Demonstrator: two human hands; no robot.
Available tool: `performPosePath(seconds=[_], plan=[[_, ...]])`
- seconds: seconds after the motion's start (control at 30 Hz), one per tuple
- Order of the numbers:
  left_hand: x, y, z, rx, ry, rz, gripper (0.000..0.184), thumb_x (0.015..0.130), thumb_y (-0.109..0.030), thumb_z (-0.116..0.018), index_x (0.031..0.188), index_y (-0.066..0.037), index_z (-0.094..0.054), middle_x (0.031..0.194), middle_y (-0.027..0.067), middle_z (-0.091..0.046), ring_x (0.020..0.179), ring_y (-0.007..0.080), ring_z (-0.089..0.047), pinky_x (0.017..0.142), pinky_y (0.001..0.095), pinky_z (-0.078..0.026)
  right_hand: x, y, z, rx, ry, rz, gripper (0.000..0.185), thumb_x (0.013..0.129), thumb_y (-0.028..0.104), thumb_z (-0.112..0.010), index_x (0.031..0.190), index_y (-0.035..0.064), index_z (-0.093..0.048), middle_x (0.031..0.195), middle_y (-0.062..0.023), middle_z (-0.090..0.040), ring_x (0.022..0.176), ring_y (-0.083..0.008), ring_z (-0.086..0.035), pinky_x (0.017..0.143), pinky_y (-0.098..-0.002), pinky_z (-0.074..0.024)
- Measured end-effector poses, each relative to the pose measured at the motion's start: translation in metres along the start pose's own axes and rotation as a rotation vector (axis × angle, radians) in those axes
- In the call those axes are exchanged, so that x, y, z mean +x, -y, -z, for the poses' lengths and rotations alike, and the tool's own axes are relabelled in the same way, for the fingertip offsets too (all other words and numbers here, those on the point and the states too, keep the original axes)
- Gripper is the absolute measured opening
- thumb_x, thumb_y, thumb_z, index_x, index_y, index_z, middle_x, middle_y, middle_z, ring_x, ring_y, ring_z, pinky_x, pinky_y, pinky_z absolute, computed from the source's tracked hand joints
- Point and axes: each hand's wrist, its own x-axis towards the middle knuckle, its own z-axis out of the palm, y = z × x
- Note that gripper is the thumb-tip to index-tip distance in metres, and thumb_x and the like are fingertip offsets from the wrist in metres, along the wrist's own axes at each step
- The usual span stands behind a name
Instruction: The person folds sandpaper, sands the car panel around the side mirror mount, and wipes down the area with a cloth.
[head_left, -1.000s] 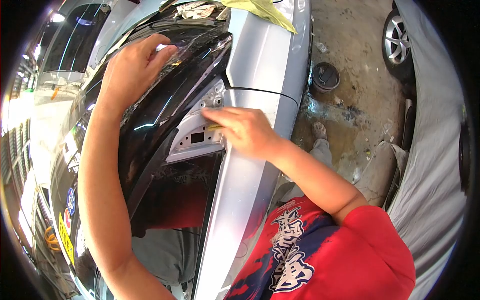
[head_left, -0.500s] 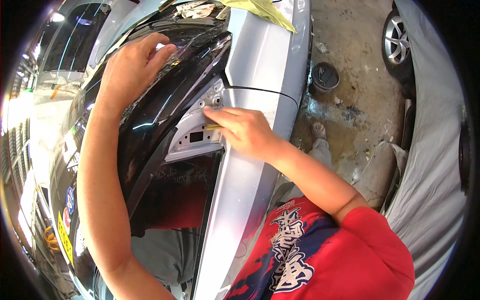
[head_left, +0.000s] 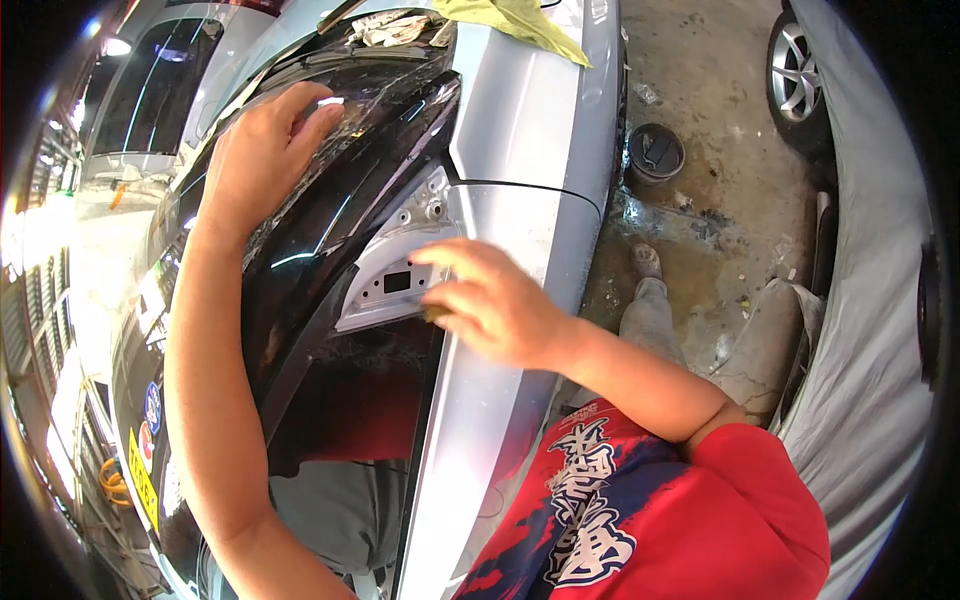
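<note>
My right hand [head_left: 500,305] is slightly blurred above the silver-grey car door [head_left: 480,400]. Between its thumb and fingers is a small olive-yellow sheet [head_left: 437,313], like folded sandpaper. The fingertips are beside the bare triangular mirror mount [head_left: 420,235], which has a dark square opening and several small holes. My left hand [head_left: 262,150] rests at the dark windscreen [head_left: 350,100], its fingers loosely bent and the thumb apart, with nothing visible in it. Below the mount is the door's window opening [head_left: 350,400], dark with a red reflection.
A yellow-green cloth [head_left: 520,25] and white gloves [head_left: 390,28] lie on the car's front. A black bucket [head_left: 656,153] stands on the wet, stained floor. To the right is another car under a grey cover [head_left: 880,300], its wheel [head_left: 795,75] showing.
My right hand has drawn back from the mirror mount, toward me and down, with the small sheet between its fingers. My left hand stays at the windscreen; the view has shifted slightly.
</note>
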Motion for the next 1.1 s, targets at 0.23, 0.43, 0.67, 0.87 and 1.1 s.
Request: performPosePath(seconds=[0.23, 0.43, 0.67, 0.87, 1.1], plan=[[0.002, -0.001, 0.001, -0.04, 0.011, 0.04, 0.032, 0.102, -0.037, -0.065, 0.119, -0.01, -0.072, 0.098, 0.0161, -0.074, 0.088, 0.0343, -0.071, 0.079, 0.0421, -0.054, 0.016, 0.006, -0.028, 0.018, 0.112, 0.083, 0.02, 0.091, 0.013, -0.073, 0.096, -0.0013, -0.06, 0.162, -0.0242, -0.04, 0.153, -0.0396, -0.036, 0.127, -0.0557, -0.028], [0.001, -0.003, 0.002, -0.044, 0.009, 0.04, 0.032, 0.103, -0.037, -0.064, 0.118, -0.01, -0.072, 0.096, 0.016, -0.074, 0.085, 0.0347, -0.071, 0.078, 0.0424, -0.054, 0.002, -0.022, -0.018, -0.038, 0.12, 0.014, 0.018, 0.094, 0.01, -0.07, 0.099, -0.0029, -0.059, 0.164, -0.0247, -0.037, 0.155, -0.0395, -0.033, 0.128, -0.0528, -0.0282], [-0.001, -0.004, 0.004, -0.028, 0.02, 0.046, 0.033, 0.104, -0.033, -0.065, 0.124, -0.008, -0.071, 0.099, 0.0157, -0.072, 0.078, 0.0255, -0.065, 0.075, 0.0373, -0.051, -0.019, -0.026, -0.015, -0.018, 0.075, -0.098, 0.018, 0.098, 0.007, -0.066, 0.108, -0.0062, -0.059, 0.162, -0.0288, -0.037, 0.151, -0.0423, -0.037, 0.126, -0.0511, -0.0328], [0.001, -0.004, 0.005, -0.018, 0.026, 0.071, 0.033, 0.103, -0.033, -0.066, 0.125, -0.009, -0.071, 0.103, 0.0155, -0.074, 0.082, 0.0274, -0.068, 0.077, 0.0382, -0.053, -0.018, -0.013, 0.011, 0.38, 0.055, -0.555, 0.039, 0.109, 0.016, -0.054, 0.14, -0.0068, -0.054, 0.146, -0.0272, -0.057, 0.138, -0.0382, -0.055, 0.115, -0.0416, -0.0429], [0.0, -0.014, 0.015, -0.001, -0.082, 0.118, 0.03, 0.101, -0.032, -0.068, 0.121, -0.01, -0.07, 0.103, 0.0122, -0.071, 0.091, 0.0358, -0.07, 0.082, 0.0455, -0.054, -0.051, -0.01, 0.081, 0.383, 0.099, -0.622, 0.035, 0.11, 0.016, -0.053, 0.139, -0.0019, -0.058, 0.125, -0.0159, -0.07, 0.12, -0.0221, -0.065, 0.105, -0.0343, -0.0469]])
